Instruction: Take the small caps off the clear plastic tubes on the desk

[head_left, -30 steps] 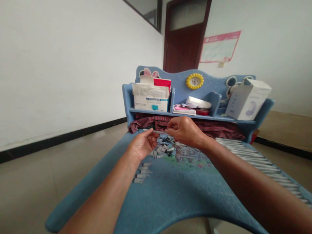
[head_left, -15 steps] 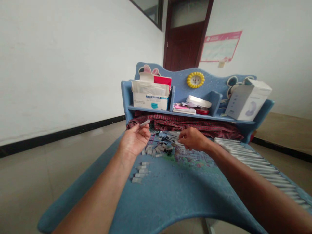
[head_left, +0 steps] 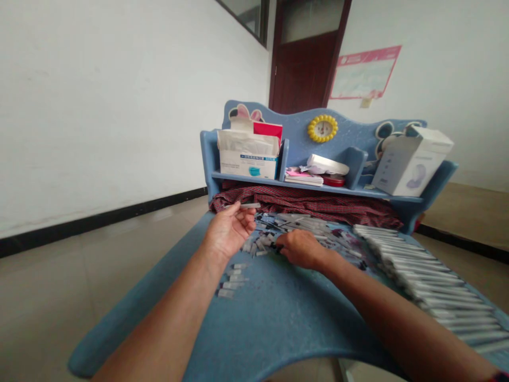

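Observation:
My left hand (head_left: 228,231) is raised a little above the blue desk (head_left: 278,318), palm up, with its fingers pinched on a thin grey pen tube (head_left: 248,206) that points right. My right hand (head_left: 299,248) lies low on the desk with its fingers curled onto a heap of small grey and black pen parts (head_left: 264,243); what they grip, if anything, is hidden. Several short grey caps (head_left: 233,278) lie in a loose column near my left wrist.
A long row of grey pen tubes (head_left: 421,273) runs along the desk's right side. A red checked cloth (head_left: 318,204) lies under the shelf. The shelf holds a mask box (head_left: 246,156), papers (head_left: 304,178) and a white carton (head_left: 411,162). A door (head_left: 306,58) stands behind.
My hands, close together a second ago, have parted. The left kept the grey tube and stayed raised; the right dropped down and left onto the heap of small parts.

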Tool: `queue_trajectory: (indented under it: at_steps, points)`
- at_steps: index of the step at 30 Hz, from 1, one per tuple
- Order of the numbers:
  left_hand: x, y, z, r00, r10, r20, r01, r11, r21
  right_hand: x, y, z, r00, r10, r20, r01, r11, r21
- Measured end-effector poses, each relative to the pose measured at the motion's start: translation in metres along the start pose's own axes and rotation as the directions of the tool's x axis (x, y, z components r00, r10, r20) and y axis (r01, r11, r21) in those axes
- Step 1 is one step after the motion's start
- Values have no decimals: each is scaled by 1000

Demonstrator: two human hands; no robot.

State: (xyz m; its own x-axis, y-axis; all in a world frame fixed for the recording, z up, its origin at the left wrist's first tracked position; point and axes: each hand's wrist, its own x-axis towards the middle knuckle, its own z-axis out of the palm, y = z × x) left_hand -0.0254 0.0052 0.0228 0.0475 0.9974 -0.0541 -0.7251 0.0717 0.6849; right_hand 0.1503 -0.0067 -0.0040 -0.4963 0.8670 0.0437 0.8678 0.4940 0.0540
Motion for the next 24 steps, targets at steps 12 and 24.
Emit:
queue_trajectory:
  at_steps: [12,24]
  points:
    - [-3,-10,0,994,-113,-4,113,985,127,-6,9,5,999,18,-50,26,651,759]
    - [-8,-21,6,984,-175,-15,171,936,309,-29,2,-6,993,38,-109,99,206,973]
